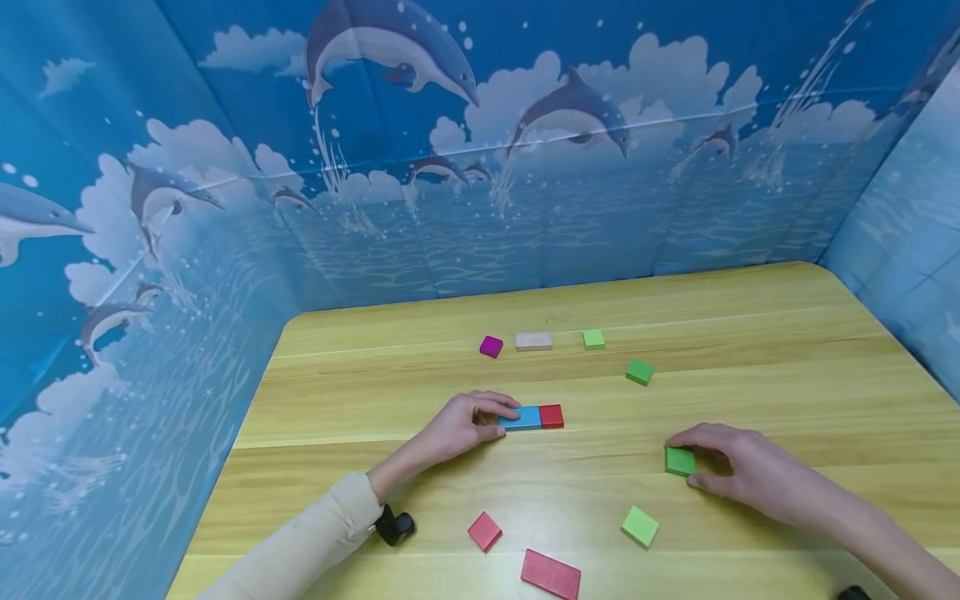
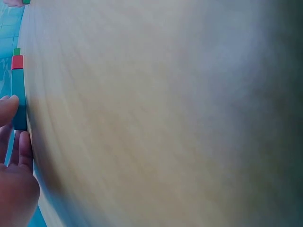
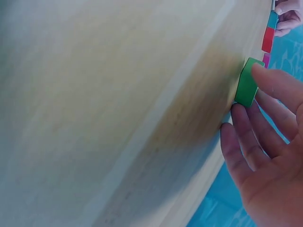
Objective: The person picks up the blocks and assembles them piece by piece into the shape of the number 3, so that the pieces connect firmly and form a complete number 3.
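Ten blocks counted on the wood-grain table [image 1: 360, 367]. Left hand [image 1: 457, 427]: thumb and fingers clamped on one blue block [image 1: 528, 418], at its left end. One red block [image 1: 552, 416] touched that block's other end, to the right of the grip. Right hand [image 1: 738, 471]: thumb and fingers pinched one green block [image 1: 680, 461] by opposite edges.

Remaining seven, placed from the grips. Beyond the left grip: one magenta block [image 1: 491, 346] and, just right of it, one pale oblong block [image 1: 533, 341]. Two light-green blocks: one far piece [image 1: 593, 338], beyond and between both grips; one near piece [image 1: 640, 527], on the person's side of the right grip, slightly left. One second green block [image 1: 640, 372] lay beyond the right grip. Two pinkish-red blocks, one square [image 1: 485, 531] and one oblong [image 1: 551, 574], lay on the person's side of the left grip.
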A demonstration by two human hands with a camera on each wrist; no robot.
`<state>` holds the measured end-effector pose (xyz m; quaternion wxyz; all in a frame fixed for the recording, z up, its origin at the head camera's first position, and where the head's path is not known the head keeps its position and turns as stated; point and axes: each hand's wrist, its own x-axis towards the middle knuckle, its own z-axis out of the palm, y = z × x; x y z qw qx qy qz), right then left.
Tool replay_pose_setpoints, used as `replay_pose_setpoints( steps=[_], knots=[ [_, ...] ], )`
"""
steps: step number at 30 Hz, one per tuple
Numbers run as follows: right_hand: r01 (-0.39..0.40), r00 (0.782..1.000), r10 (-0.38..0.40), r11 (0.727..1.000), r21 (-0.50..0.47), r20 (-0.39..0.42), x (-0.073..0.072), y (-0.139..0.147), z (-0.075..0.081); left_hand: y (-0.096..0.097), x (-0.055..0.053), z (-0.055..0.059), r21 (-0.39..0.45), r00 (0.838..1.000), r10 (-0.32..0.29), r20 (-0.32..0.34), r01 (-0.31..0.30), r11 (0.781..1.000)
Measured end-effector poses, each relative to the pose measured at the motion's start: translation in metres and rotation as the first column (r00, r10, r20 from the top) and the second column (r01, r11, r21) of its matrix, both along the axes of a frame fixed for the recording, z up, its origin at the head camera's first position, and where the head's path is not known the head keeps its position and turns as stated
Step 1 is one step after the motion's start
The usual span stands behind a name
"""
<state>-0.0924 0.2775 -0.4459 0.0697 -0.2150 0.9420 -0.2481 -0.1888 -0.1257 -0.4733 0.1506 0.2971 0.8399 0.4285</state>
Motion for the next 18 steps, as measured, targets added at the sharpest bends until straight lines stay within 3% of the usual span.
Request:
replay_pose_setpoints(
  steps=[13, 18],
  knots=[
    [-0.011, 0.999, 0.011, 1.0, -0.008, -0.03, -0.009, -0.012, 0.002, 0.0, 0.0, -0.001, 0.012, 1.0, 0.003, 0.005, -0.003, 1.0],
    [-0.024, 1.0, 0.024, 0.999, -0.035, 0.005, -0.016, -0.019, 0.003, 0.001, 0.0, 0.0, 0.005, 1.0, 0.01, 0.004, -0.01, 1.0]
  ],
)
